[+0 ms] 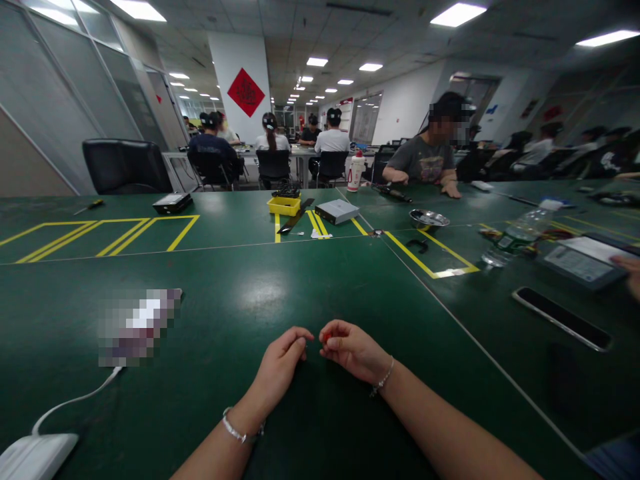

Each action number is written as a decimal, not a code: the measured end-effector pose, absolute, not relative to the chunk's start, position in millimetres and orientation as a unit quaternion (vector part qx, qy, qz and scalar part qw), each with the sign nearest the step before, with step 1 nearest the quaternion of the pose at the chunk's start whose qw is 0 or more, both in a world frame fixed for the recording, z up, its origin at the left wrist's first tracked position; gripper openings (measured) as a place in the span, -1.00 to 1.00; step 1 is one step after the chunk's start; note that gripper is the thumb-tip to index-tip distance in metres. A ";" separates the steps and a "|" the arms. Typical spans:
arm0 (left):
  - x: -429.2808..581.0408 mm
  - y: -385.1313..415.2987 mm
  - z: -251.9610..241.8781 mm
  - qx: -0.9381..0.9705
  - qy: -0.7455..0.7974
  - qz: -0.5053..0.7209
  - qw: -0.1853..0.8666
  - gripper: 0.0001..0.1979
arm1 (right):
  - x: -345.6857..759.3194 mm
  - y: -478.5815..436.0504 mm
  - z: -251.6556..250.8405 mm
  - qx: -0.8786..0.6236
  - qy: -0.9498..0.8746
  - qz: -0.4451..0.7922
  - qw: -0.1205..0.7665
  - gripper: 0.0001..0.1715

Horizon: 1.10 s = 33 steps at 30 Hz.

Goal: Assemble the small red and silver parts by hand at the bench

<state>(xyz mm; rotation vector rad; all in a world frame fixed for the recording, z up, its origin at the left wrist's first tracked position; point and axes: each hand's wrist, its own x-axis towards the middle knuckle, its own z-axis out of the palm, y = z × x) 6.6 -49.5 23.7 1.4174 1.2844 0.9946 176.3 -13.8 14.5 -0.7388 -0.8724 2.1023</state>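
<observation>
Over the green table [260,293], my two hands face each other with a narrow gap between the fingertips. My right hand [357,352] has its fingers curled round a small red object [327,337]; only a bit of red shows, too little to tell its kind. Close beside it, my left hand [281,365] is closed, its thumb pressed against the fingers and the index fingertip pointing toward the red piece. Whatever the left fingers may hold is hidden. Both wrists wear bracelets.
A charging phone [145,327] lies left, its cable running to a white power block [37,457]. Rightward are a dark phone [563,318], a plastic bottle [517,237] and a grey box [583,261]. Farther back sit a yellow tray [284,206], a metal bowl [429,218] and a seated person [425,160].
</observation>
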 end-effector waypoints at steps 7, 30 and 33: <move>10.6 -48.3 18.8 0.541 0.524 0.452 0.478 -0.78 | 176.7 -12.9 12.7 -0.272 -0.336 0.824 0.366 -0.85; 9.5 -49.6 23.2 0.573 0.540 0.412 0.459 -0.80 | 175.7 -13.9 14.6 -0.273 -0.316 0.825 0.380 -0.84; 10.6 -49.2 21.9 0.558 0.532 0.424 0.474 -0.80 | 175.7 -14.0 14.4 -0.284 -0.318 0.820 0.382 -0.82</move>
